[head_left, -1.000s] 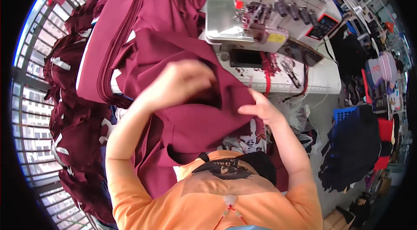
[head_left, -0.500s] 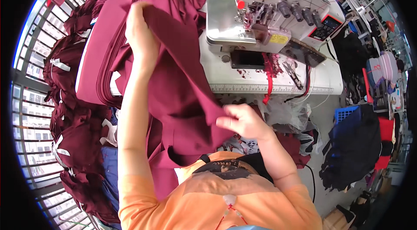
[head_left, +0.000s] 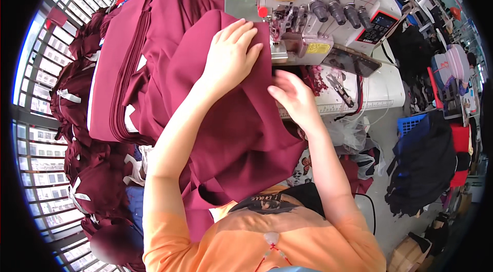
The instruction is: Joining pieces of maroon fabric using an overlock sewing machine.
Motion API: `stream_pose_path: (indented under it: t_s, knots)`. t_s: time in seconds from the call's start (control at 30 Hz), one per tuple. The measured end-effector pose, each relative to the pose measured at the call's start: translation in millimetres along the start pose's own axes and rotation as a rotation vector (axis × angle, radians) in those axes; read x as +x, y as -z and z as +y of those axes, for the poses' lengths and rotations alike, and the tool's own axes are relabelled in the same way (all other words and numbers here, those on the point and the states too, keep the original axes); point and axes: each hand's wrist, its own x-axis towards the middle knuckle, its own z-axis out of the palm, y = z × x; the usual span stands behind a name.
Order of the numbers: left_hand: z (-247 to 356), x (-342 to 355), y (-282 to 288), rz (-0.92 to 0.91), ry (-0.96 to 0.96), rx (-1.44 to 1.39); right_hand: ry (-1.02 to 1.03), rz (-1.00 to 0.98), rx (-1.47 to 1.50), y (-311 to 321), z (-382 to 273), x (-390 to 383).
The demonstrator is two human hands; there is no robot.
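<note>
A large maroon fabric piece [head_left: 231, 133] hangs over the table's front edge and spreads up to the overlock sewing machine [head_left: 328, 5]. My left hand [head_left: 233, 56] lies flat on it, fingers stretched out, near its right edge beside the machine's presser foot [head_left: 279, 52]. At that same edge, slightly nearer to me, is my right hand [head_left: 297, 96]. Its thumb and fingers are apart, the fingertips close to the fabric. The cloth covers part of the machine's front plate. Whether the edge lies under the presser foot I cannot tell.
A folded maroon stack [head_left: 115, 66] lies left on the table. Thread snips [head_left: 340, 91], a phone-like dark slab [head_left: 352, 61] and maroon lint are at the right, by a ruler strip [head_left: 339, 107]. Maroon bundles [head_left: 95, 169] are piled by the barred window; dark cloth [head_left: 423, 164] hangs at right.
My left hand has moved right and down onto the fabric beside the machine. My right hand has gone up toward the presser foot. The fabric's edge now lies against the machine, covering much of its metal cover.
</note>
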Motion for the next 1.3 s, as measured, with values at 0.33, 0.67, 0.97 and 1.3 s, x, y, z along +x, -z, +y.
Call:
stream_pose_path:
  t_s: [0.33,0.67,0.97,1.3]
  knots:
    - [41,-19,12,-0.142,-0.084,0.027,-0.268,-0.176,0.788,-28,20,-41]
    - [42,-9,-7,-0.074,-0.047,0.096,-0.175,-0.144,0.671,-4,23,-22]
    - [49,-189,65,-0.325,0.827,-0.517,-0.127,-0.202,0.478,5,-12,17]
    - [43,-261,18,-0.529,0.924,-0.450,-0.256,-0.144,0.851,-7,-25,21]
